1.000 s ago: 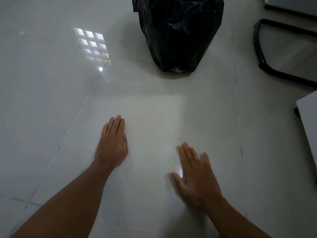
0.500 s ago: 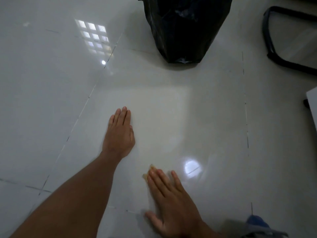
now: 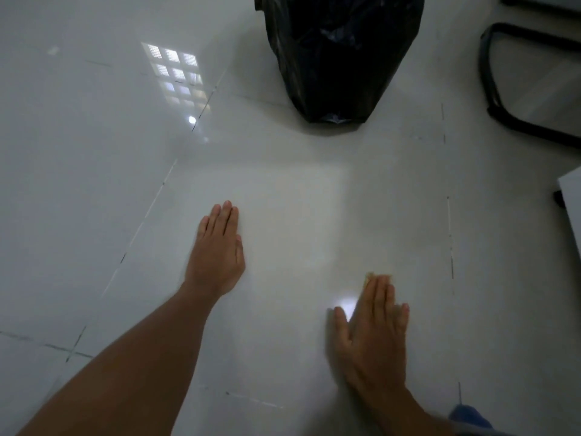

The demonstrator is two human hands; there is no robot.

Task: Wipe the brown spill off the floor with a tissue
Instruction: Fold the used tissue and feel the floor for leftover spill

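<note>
My right hand (image 3: 374,328) lies flat on the glossy white floor tiles (image 3: 94,152) with straight fingers. It presses down a tissue, of which only a brownish-stained edge (image 3: 369,275) shows past the fingertips. My left hand (image 3: 217,253) rests flat on the floor to the left, fingers straight and together, holding nothing. No brown spill is plainly visible on the tile between the hands; the floor there only shows light reflections.
A black bin bag (image 3: 339,51) stands on the floor ahead. A black chair frame (image 3: 503,99) sits at the upper right, and a white furniture edge (image 3: 572,202) at the right. Something blue (image 3: 468,416) shows at the bottom right corner.
My right hand slid with the tissue toward me and left, then back out to the right and forward. My left hand stayed planted flat on the floor.
</note>
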